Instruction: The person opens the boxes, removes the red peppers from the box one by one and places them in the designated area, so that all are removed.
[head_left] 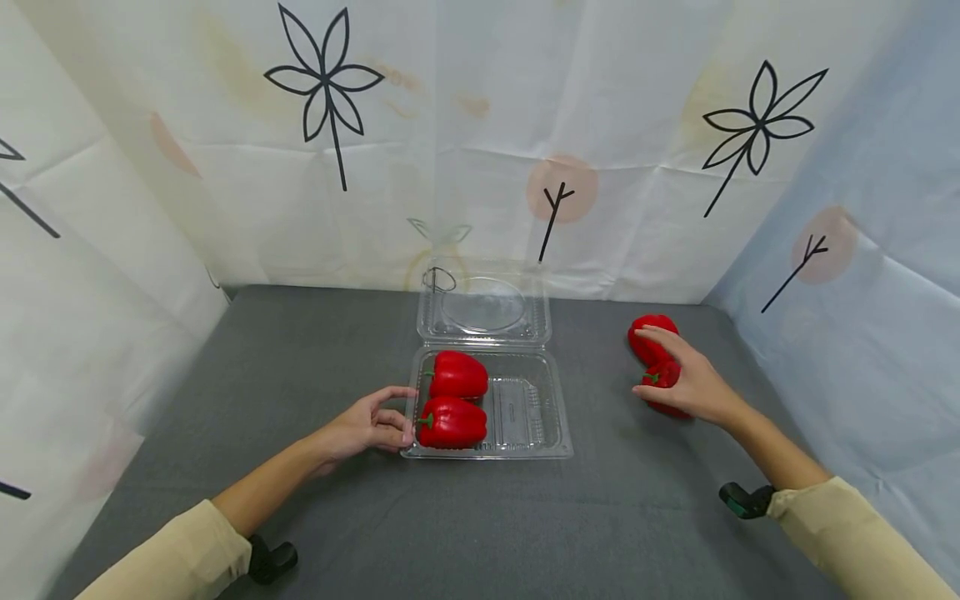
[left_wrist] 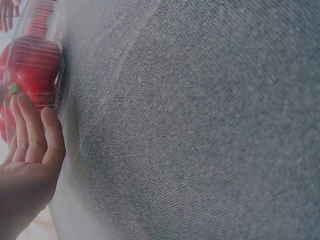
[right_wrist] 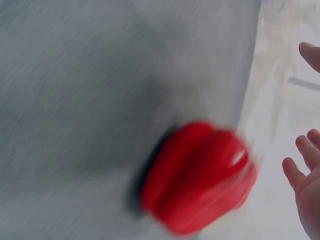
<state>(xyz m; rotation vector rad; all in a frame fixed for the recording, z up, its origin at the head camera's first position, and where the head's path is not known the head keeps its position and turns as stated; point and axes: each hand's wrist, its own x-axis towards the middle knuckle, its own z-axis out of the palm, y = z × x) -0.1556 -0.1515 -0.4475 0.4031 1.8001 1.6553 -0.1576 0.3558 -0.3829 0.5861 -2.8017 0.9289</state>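
A clear plastic clamshell box [head_left: 517, 412] lies on the table with its lid [head_left: 483, 308] raised at the back. In its left half sit two red bell peppers, a rear one [head_left: 459, 375] and a front one [head_left: 453, 423], stems to the left. My left hand [head_left: 378, 423] rests its fairly straight fingers against the box's left side; the left wrist view shows these fingers [left_wrist: 32, 125] by the wall. Over at the right, my right hand [head_left: 697, 383] spreads above two more red bell peppers, a far one [head_left: 651, 337] and a near one [head_left: 663, 379] it partly hides. One pepper [right_wrist: 200, 180] looks blurred in the right wrist view.
A grey cloth [head_left: 487, 525] covers the table. Pale printed curtains [head_left: 480, 150] hang behind it and along both sides, close to the raised lid. Dark wrist devices [head_left: 746, 500] sit at both sleeve cuffs.
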